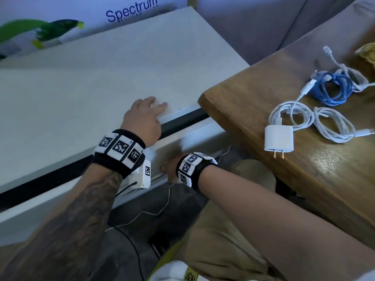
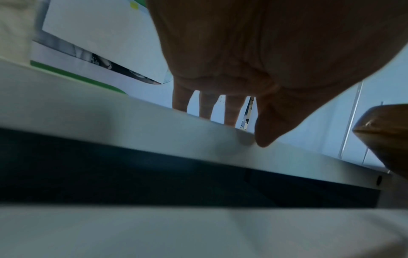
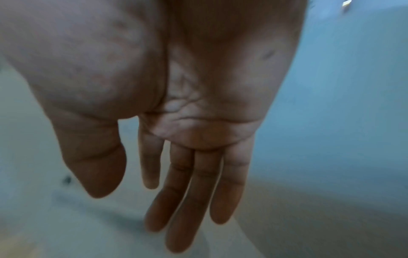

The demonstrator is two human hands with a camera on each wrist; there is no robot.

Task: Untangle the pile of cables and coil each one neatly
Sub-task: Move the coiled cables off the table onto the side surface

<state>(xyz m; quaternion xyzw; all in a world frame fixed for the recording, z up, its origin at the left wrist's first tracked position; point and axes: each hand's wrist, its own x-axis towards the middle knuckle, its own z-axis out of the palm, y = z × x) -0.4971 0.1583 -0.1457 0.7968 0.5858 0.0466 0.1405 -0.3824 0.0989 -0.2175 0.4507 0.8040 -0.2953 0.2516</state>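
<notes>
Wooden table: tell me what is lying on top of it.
On the wooden table lie a white charger block with coiled white cables and a blue cable bundled with another white one. The far right corner runs out of frame.

cables [image 1: 316,110] on table [image 1: 253,110] | cabinet [image 1: 101,78] left of table | left hand [image 1: 145,116] on cabinet top

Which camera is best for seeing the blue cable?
The head view. There the blue cable lies coiled on the wooden table, beside the white cables. The left wrist view catches only a corner of that table, no cable. The right wrist view shows just the open right hand.
</notes>
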